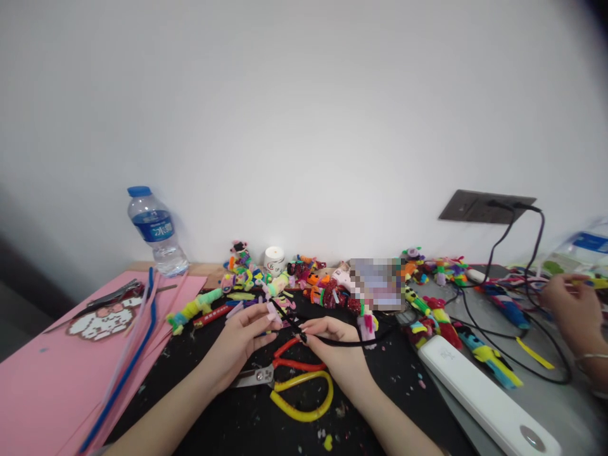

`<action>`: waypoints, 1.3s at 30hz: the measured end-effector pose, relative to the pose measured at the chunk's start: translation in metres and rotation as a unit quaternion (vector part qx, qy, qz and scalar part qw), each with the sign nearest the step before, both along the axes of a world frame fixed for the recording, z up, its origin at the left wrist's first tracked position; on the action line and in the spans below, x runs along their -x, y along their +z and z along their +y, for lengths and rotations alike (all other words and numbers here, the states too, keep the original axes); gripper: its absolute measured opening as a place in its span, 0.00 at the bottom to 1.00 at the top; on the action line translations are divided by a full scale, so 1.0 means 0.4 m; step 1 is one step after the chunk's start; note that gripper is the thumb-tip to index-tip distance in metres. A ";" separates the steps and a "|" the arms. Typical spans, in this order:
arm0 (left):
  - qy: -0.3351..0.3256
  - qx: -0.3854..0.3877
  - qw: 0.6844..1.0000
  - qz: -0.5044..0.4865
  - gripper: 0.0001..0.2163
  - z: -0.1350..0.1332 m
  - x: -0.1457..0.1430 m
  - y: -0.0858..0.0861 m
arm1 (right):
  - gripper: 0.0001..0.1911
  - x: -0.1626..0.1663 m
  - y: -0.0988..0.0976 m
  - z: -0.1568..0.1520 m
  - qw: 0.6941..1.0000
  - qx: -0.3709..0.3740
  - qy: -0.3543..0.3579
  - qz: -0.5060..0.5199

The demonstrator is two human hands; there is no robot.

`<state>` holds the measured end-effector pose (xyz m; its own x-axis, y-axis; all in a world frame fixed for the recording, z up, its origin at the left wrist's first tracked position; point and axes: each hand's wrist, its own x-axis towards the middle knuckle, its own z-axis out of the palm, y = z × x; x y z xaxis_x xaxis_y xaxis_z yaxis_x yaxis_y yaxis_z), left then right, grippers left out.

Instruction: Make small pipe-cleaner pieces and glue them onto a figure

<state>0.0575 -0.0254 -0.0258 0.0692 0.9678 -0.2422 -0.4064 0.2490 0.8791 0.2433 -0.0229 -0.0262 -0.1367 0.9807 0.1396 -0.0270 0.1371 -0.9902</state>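
Note:
My right hand (pixel 339 348) pinches a black pipe cleaner (pixel 349 344), whose long tail runs off to the right. Facing it, my left hand (pixel 242 342) has curled fingers closed at a small pale pink fuzzy piece (pixel 272 311). The black pipe cleaner's other end lies close to those fingertips; whether it is joined to the pink piece I cannot tell. Scissors (pixel 304 415) with one red and one yellow handle rest on the black mat (pixel 199 405) beneath both hands, the blades partly hidden by my left wrist.
Colourful pipe-cleaner figures (pixel 327 294) line the back beside a white cup (pixel 274 259). Pink sheets (pixel 38 392) with blue stems (pixel 142 335) and a water bottle (pixel 154 231) are left. Right are a white device (pixel 489 399), black cables (pixel 541 253) and another person's hand (pixel 572 310).

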 end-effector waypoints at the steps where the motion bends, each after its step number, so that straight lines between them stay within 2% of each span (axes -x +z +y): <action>1: 0.001 0.003 1.000 -0.008 0.07 0.000 0.000 0.000 | 0.03 0.001 -0.002 -0.001 1.000 0.001 0.005 -0.002; 9: 0.029 0.017 0.998 -0.048 0.05 -0.006 -0.005 0.004 | 0.05 0.007 -0.012 -0.007 0.995 0.058 0.083 0.000; 16: 0.040 0.017 0.998 -0.052 0.03 -0.002 -0.008 0.001 | 0.02 0.006 -0.016 -0.012 0.995 0.063 0.078 -0.015; 25: 0.056 0.034 0.996 -0.062 0.02 0.000 -0.005 -0.015 | 0.06 0.008 -0.022 -0.001 0.993 0.049 0.097 -0.044; 39: 0.022 0.036 0.998 -0.053 0.04 -0.001 -0.005 -0.016 | 0.08 0.010 -0.014 -0.014 0.987 0.004 0.145 -0.072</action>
